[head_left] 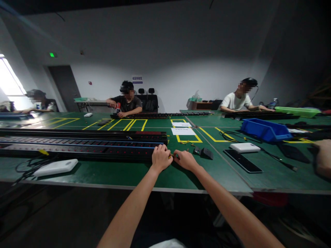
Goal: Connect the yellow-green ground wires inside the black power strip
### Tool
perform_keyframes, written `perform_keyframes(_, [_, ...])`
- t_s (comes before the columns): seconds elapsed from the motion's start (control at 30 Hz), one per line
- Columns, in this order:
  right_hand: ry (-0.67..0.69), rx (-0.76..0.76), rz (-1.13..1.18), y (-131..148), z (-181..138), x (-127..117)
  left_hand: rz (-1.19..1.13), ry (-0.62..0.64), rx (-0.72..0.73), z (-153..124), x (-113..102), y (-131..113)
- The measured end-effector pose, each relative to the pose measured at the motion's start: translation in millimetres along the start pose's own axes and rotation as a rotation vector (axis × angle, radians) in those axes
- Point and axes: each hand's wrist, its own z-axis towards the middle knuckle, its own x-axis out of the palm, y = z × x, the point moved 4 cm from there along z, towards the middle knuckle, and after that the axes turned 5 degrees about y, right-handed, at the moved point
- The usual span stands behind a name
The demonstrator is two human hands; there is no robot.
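My left hand (161,157) is closed at the right end of a long black rail (124,153), which has a row of small red dots along it. A short, thin yellow wire (170,156) shows at its fingertips. Right beside it, my right hand (184,159) pinches at the same wire, its fingertips almost meeting the left ones. The wire's ends are hidden by the fingers. To the right of my hands lie two small black end pieces (207,153). Behind the rail runs another dark rail (144,136), with loose wires at its right end.
White power banks (57,167) (244,147) lie left and right on the green table (222,179). A phone (243,161), a blue bin (265,130) and paper sheets (183,131) lie rightward. Across the table, one person (129,103) holds a red power tool; another (236,101) handles dark rails.
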Motion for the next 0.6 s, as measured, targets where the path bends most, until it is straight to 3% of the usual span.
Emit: perform_keyframes(0.6, [0.000, -0.003, -0.002, 0.5, 0.2, -0.7, -0.003, 0.003, -0.004, 0.0, 0.1, -0.2])
